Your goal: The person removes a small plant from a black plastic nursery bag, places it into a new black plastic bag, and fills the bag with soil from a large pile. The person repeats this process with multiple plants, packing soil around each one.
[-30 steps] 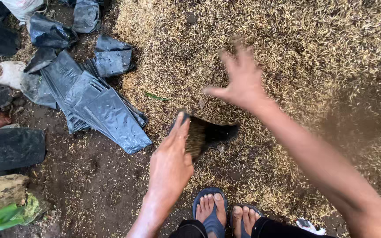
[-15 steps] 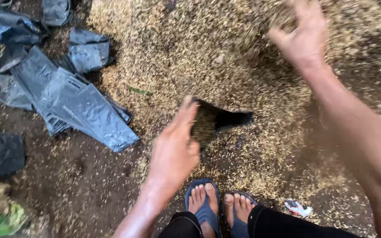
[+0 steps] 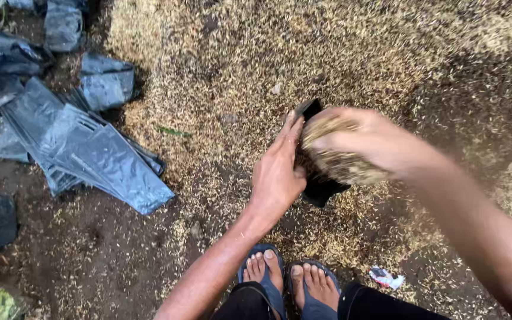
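Ground: Bare dark soil (image 3: pixel 60 249) lay under you, with a wide pile of pale rice husk (image 3: pixel 327 53) spread across the upper and right parts of the view.
Left hand: Your left hand (image 3: pixel 277 175) was flat and stretched, fingers together, pressed along the left edge of a small black plastic bag (image 3: pixel 321 186) and holding its mouth apart.
Right hand: Your right hand (image 3: pixel 374 142) was cupped around a heap of husk (image 3: pixel 339 163), right over the bag's opening; it was blurred, so you could not make out the single fingers.
Bag: The small black bag stood on the husk just in front of your feet, between your two hands, its lower corner showing below the right hand.
Feet: Your toes sat in blue sandals (image 3: pixel 268 284) at the bottom edge.
Spare bags: A loose stack of flat grey-black plastic bags (image 3: pixel 96 160) lay on the soil to your left, well apart from the hands.
Litter: A small crumpled wrapper (image 3: pixel 386 277) lay near your right foot.
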